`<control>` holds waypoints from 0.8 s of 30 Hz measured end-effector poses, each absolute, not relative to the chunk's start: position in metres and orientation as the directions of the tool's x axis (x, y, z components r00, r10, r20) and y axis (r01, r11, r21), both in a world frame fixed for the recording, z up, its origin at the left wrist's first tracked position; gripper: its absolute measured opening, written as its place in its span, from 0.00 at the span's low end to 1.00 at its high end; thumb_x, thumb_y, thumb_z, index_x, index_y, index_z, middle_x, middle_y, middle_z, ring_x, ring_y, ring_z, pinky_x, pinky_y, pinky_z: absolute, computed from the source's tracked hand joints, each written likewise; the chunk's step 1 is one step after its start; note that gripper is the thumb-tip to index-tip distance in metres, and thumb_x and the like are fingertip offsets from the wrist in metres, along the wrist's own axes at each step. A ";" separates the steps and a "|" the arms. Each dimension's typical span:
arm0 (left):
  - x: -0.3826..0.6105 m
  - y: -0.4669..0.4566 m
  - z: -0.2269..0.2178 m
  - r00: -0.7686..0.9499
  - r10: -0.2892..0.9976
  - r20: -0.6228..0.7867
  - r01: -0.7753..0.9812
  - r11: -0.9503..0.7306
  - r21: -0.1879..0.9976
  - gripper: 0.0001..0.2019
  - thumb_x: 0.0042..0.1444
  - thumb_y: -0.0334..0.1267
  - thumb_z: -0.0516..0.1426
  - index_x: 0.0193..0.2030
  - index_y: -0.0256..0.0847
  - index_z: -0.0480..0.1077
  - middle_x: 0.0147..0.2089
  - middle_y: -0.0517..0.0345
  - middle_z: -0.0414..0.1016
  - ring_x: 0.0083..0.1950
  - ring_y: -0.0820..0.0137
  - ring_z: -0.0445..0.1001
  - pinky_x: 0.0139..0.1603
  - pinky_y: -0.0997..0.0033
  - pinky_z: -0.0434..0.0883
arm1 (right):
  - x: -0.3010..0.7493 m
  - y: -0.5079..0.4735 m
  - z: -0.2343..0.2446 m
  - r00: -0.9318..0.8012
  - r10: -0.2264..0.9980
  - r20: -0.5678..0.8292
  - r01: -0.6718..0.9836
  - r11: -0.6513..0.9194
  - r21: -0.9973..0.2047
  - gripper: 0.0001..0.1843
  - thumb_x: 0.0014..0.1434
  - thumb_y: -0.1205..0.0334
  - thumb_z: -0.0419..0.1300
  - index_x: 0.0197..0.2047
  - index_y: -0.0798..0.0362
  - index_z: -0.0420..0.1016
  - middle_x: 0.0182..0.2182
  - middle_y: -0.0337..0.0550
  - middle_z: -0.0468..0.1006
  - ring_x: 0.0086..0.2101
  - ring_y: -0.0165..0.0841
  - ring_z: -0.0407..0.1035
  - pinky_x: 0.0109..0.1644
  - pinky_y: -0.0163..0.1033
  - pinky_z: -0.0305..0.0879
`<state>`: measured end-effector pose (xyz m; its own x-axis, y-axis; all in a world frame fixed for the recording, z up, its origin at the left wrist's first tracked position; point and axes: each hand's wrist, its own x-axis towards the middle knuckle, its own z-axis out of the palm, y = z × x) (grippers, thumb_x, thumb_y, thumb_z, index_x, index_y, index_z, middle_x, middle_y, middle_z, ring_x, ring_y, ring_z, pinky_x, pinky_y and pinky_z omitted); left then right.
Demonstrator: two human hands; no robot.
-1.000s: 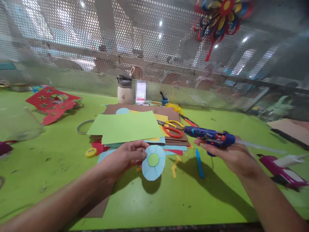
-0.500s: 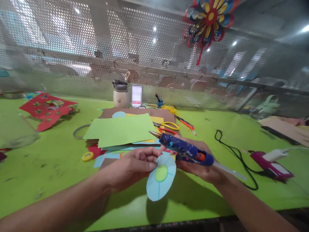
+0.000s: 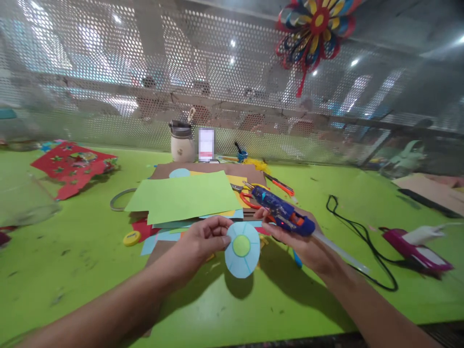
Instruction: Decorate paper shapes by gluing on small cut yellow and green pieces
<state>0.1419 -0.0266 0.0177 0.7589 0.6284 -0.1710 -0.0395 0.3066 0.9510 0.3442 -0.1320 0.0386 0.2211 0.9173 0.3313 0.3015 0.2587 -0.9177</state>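
Note:
Between the thumb and fingers of my left hand [image 3: 203, 239] is a light blue paper disc [image 3: 235, 267], held by its left edge above the table. A green circle [image 3: 241, 245] sits at its middle, with blue lines running out to the rim. My right hand [image 3: 297, 241] is closed around a dark blue glue gun [image 3: 282, 210], its nozzle pointing up and to the left. A clear glue stick [image 3: 340, 251] sticks out of the gun's back end. Beyond the hands lies a stack of coloured paper with a green sheet [image 3: 188, 195] on top. Scissors [image 3: 248, 197] lie partly behind the gun.
A yellow tape roll [image 3: 131, 238] and a grey ring [image 3: 121, 200] are left of the stack. Red cut paper [image 3: 78, 166] lies farther left. A bottle [image 3: 182, 145] and a phone [image 3: 206, 145] stand behind. At right are a black cord [image 3: 357, 237] and a magenta power strip [image 3: 416, 251].
The glue gun has moved right and away from the disc, its nozzle now over the scissors. The disc has turned to face me more squarely and risen slightly.

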 end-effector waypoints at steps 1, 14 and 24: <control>0.141 -0.026 0.017 0.747 0.641 -0.174 -0.025 0.290 0.957 0.16 0.46 0.39 0.69 0.41 0.38 0.74 0.35 0.57 0.75 0.34 0.70 0.70 0.37 0.71 0.65 | 0.345 -0.132 0.038 0.231 0.919 0.319 0.320 0.238 -0.917 0.07 0.57 0.59 0.67 0.39 0.50 0.77 0.38 0.42 0.81 0.39 0.37 0.75 0.47 0.42 0.72; 0.138 -0.015 0.019 0.603 0.785 -0.141 -0.011 0.185 0.983 0.14 0.45 0.39 0.66 0.38 0.38 0.73 0.29 0.60 0.75 0.30 0.70 0.72 0.35 0.69 0.67 | 0.369 -0.143 0.042 0.234 0.971 0.044 0.340 -0.039 -0.939 0.16 0.53 0.48 0.69 0.36 0.52 0.81 0.30 0.44 0.81 0.31 0.36 0.73 0.30 0.37 0.67; 0.134 -0.012 0.021 0.566 0.813 -0.135 0.041 0.136 0.990 0.16 0.46 0.42 0.66 0.39 0.38 0.72 0.30 0.60 0.74 0.32 0.69 0.71 0.35 0.70 0.67 | 0.382 -0.149 0.046 0.123 0.992 -0.001 0.384 -0.048 -0.922 0.11 0.53 0.55 0.69 0.39 0.50 0.83 0.29 0.40 0.81 0.27 0.30 0.71 0.25 0.31 0.65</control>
<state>0.1343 -0.0125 0.0209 0.5665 0.8129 -0.1350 0.0408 0.1359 0.9899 0.3817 -0.1491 0.0461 0.1225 0.9925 -0.0009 0.3840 -0.0482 -0.9221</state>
